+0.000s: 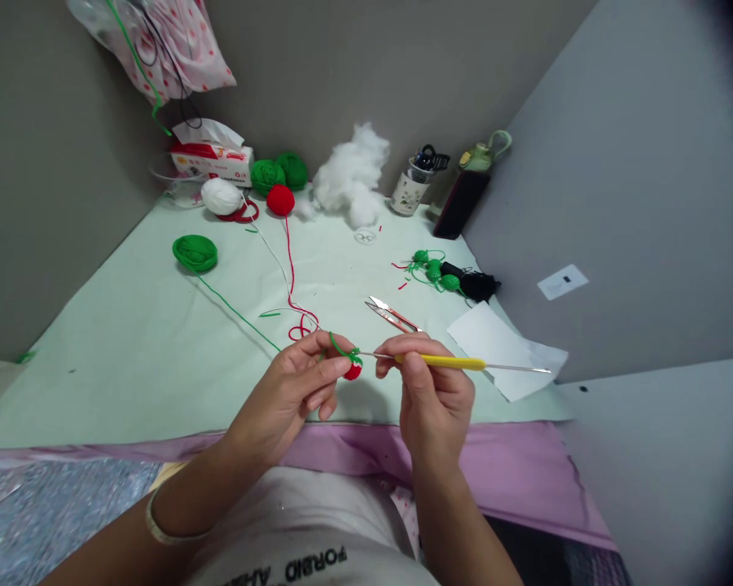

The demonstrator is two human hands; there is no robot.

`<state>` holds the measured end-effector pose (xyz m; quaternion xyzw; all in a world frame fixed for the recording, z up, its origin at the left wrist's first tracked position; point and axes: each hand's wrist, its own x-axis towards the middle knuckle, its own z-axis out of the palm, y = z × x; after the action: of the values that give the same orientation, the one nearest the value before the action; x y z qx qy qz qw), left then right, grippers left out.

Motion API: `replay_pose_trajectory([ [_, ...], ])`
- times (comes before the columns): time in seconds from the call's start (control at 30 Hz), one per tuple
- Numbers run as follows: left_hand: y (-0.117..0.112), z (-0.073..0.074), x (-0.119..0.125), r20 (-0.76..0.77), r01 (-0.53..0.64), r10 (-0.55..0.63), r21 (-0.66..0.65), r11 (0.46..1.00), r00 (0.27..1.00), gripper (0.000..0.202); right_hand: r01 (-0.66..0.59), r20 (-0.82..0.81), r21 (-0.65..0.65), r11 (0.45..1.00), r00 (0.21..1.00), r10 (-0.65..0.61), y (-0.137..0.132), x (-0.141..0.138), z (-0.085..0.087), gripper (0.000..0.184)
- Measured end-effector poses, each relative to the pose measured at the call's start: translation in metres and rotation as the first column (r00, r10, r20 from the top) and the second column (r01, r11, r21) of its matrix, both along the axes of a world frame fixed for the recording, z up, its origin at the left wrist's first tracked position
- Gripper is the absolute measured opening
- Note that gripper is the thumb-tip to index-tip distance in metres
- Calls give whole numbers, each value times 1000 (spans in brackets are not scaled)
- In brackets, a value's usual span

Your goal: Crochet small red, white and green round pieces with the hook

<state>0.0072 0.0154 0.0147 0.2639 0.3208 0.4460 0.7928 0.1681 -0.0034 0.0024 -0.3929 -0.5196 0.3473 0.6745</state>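
Observation:
Between its thumb and fingers, my left hand (299, 378) pinches a small round crochet piece (353, 370), red below with white and green at the top. Green yarn (238, 313) runs from that hand back to a green yarn ball (195, 253) on the left. A yellow-handled crochet hook (443, 361) is held in my right hand (435, 391) like a pen. Its thin tip reaches the green top edge of the piece; whether it sits inside a stitch is too small to tell. Thread snips (394, 314) lie just beyond my right hand.
Red (280, 200) and white (221, 196) yarn balls, a tissue box (213, 159), white stuffing (351, 175), a cup of tools (412, 187) and a dark phone (462, 203) by a bottle line the back. Green crocheted balls (435, 270) and white paper (504, 350) lie right. Partitions enclose the table.

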Motion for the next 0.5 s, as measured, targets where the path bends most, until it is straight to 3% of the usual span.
replay_pose_trajectory([
  [0.5, -3, -1, 2, -23, -23, 25, 62, 998, 999, 15, 10, 32, 76, 997, 999, -13, -2, -3, -2, 20],
])
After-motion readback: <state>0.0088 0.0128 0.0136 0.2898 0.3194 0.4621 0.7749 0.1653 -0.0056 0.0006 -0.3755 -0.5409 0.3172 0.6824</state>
